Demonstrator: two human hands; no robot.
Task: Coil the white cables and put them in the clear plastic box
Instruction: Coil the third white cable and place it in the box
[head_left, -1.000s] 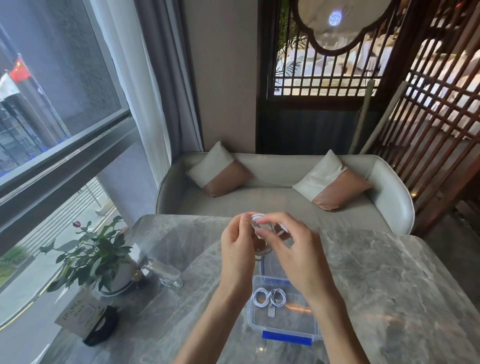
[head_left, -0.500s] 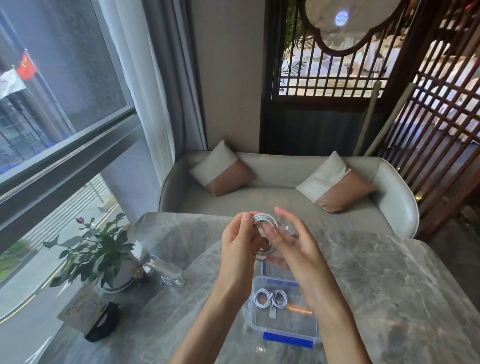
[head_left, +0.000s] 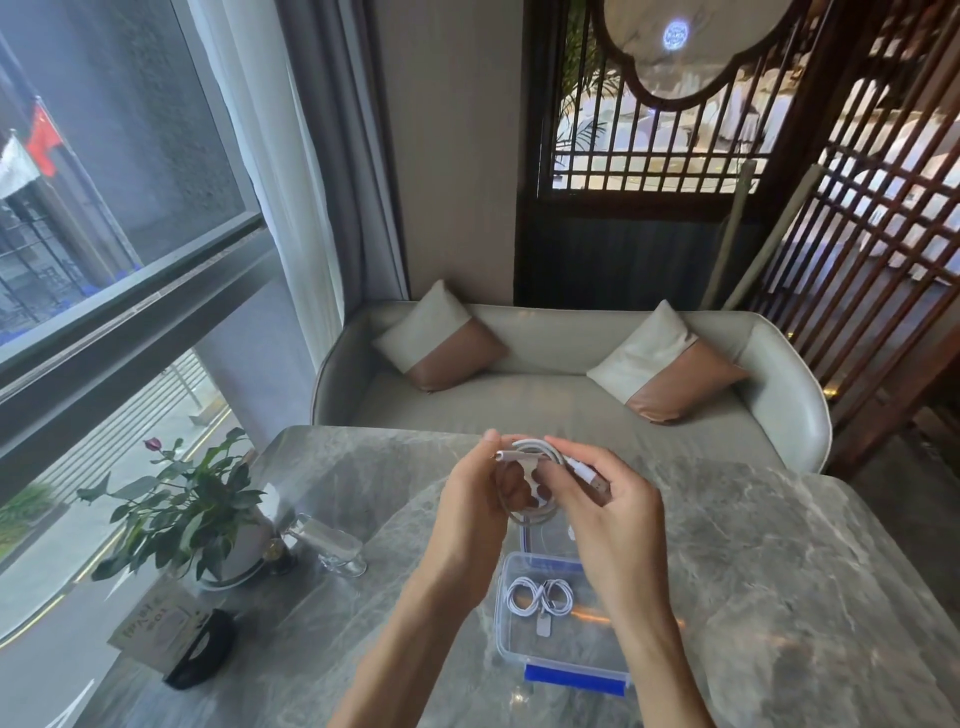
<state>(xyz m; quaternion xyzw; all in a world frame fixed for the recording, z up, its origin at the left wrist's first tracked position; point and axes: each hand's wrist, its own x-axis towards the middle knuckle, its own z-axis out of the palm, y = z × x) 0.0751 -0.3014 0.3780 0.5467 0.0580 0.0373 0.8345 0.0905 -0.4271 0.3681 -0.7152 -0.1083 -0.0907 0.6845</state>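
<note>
One cable (head_left: 525, 519) gripped by left hand (head_left: 467, 512) and right hand (head_left: 610, 512) (second cable (head_left: 540, 598) in box (head_left: 566, 657)).

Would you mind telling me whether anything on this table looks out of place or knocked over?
Only one thing: the clear glass beside the potted plant seems to lie on its side, though nothing looks spilled. The clear plastic box sits level, one coiled cable inside.

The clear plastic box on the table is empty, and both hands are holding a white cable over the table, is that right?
Not empty: the head view shows a coiled white cable already lying in the clear plastic box. The left hand and right hand do hold a second white cable over the table.
</note>
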